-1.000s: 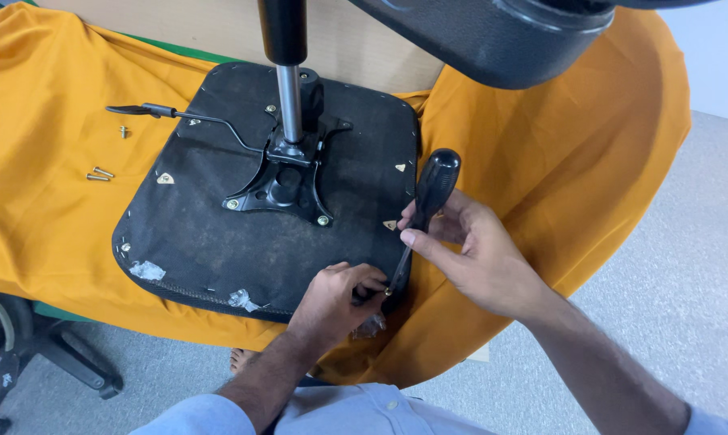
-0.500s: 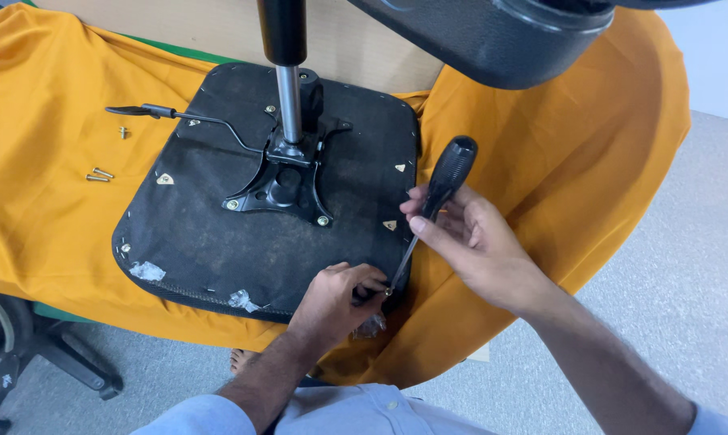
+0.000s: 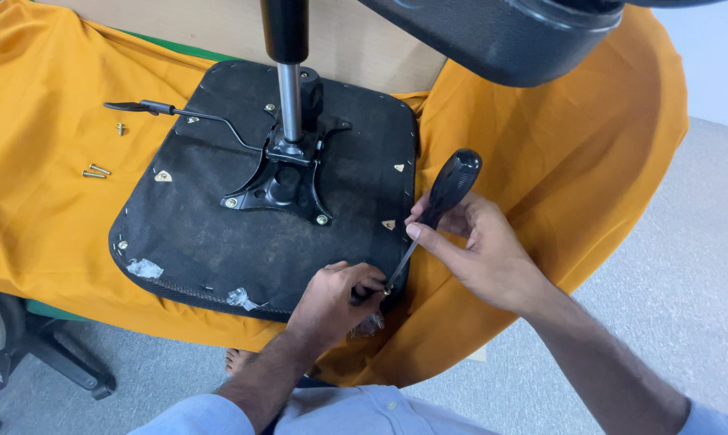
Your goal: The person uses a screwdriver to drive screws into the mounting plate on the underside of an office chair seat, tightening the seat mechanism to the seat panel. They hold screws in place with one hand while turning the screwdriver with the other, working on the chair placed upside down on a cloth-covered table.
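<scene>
An upturned black chair seat (image 3: 219, 234) lies on an orange cloth (image 3: 557, 177), with a metal mounting plate (image 3: 287, 181) and gas cylinder (image 3: 287, 72) standing up from its middle. My right hand (image 3: 481, 254) grips a screwdriver (image 3: 444, 197) by its black handle, the shaft slanting down to the seat's near right corner. My left hand (image 3: 336, 294) pinches at that corner, right where the screwdriver tip meets the seat edge. The tip itself is hidden by my fingers.
Loose screws (image 3: 97, 171) lie on the cloth left of the seat. A lever (image 3: 171, 110) sticks out from the plate toward the left. A black chair part (image 3: 501, 36) overhangs at top right. Another chair's base (image 3: 26, 354) stands on the grey floor at bottom left.
The screwdriver handle has swung to the right and tilted lower while its tip stayed at the corner. My left hand has kept its place at the seat edge.
</scene>
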